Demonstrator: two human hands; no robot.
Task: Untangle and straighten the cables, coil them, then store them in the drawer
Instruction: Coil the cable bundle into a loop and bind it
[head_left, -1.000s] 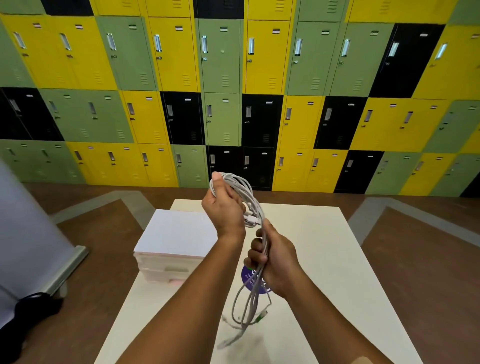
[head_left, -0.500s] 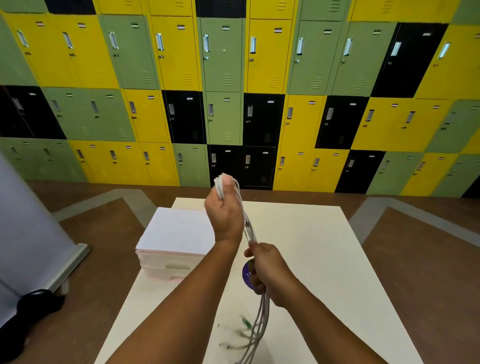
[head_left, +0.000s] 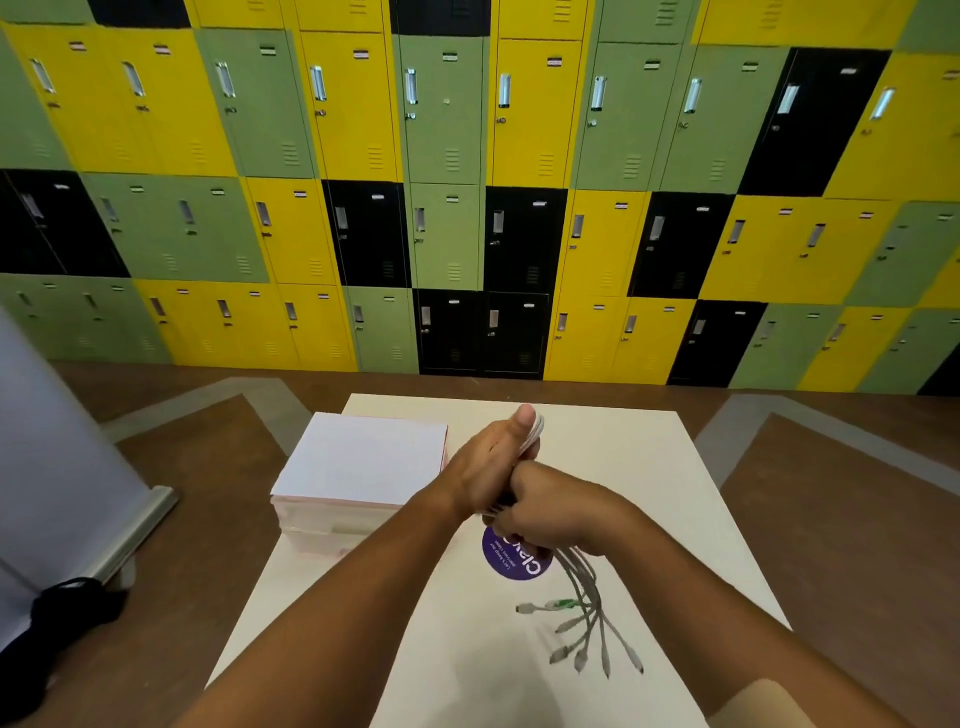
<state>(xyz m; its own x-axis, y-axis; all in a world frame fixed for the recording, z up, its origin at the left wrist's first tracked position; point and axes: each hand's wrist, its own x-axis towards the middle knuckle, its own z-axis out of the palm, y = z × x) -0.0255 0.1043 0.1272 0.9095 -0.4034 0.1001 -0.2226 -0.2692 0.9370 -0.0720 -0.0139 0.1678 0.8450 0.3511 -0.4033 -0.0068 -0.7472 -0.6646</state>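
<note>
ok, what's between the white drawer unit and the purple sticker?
In the head view only the left forearm crosses between the drawer unit and the purple sticker; the table showing there is bare.

Left hand (head_left: 493, 462) lower now, dropped from locker height to just above surface (head_left: 634, 467), touching right hand (head_left: 553, 512). Cable bundle (head_left: 583, 578) no longer stretched tall between hands. Plug ends (head_left: 559, 654) fan out below right hand. Purple sticker (head_left: 506, 561) more exposed.
</note>
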